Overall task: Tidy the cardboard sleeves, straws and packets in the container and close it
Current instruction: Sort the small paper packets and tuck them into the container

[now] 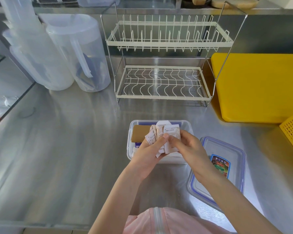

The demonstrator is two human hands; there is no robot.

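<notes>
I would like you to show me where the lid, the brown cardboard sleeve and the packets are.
lid (230, 150): head view, on its clear panel above the sticker.
brown cardboard sleeve (139, 133): head view, on its flat brown face.
packets (172, 132): head view, on the front printed packet.

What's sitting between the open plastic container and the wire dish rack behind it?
Nothing: in the head view, only bare steel counter lies between the container and the dish rack.

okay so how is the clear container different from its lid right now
The container stands in front of the person and holds cardboard sleeves; the lid lies off it on the counter to the right, holding nothing. The lid has a blue seal line and a colourful label; the container shows neither. Both hands, left hand and right hand, hold packets over the container, not the lid. Both are clear plastic.
</notes>
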